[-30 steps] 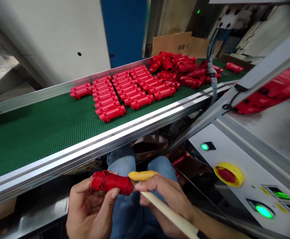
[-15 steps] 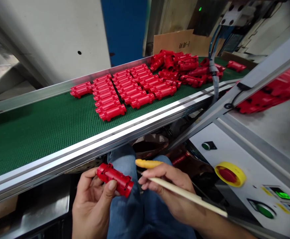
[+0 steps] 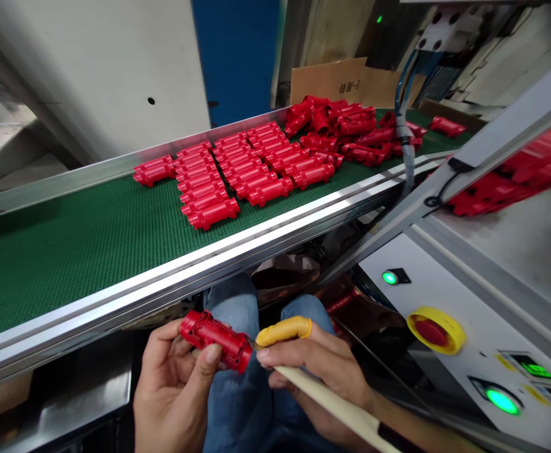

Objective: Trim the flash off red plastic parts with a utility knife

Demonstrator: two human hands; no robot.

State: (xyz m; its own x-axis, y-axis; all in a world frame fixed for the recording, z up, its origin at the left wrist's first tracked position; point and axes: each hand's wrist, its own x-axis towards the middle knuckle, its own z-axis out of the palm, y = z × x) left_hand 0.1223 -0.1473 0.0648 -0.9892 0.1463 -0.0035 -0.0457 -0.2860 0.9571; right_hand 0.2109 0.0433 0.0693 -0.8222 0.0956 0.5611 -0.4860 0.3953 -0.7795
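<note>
My left hand (image 3: 176,384) is closed around a red plastic cylindrical part (image 3: 217,340), thumb on its near side. The part has slots and ribbed ends and is tilted, its right end lower. In my right hand (image 3: 317,377) is a slim knife (image 3: 322,393) with a long cream handle, gripped like a pen. A short stretch of its thin blade shows at the right end of the red part; whether it touches is hard to tell. A yellow finger cot (image 3: 284,330) covers one finger of my right hand.
Beyond my hands runs a green conveyor belt (image 3: 90,251) with a metal edge rail (image 3: 171,270). Rows of red parts (image 3: 213,214) lie on it, with a loose heap (image 3: 341,123) farther right. A control panel (image 3: 426,283) with an emergency stop button (image 3: 433,331) stands at right.
My right hand has brought the knife tip up to the right end of the red part. The left hand has barely moved. Green buttons on the panel are now lit.
</note>
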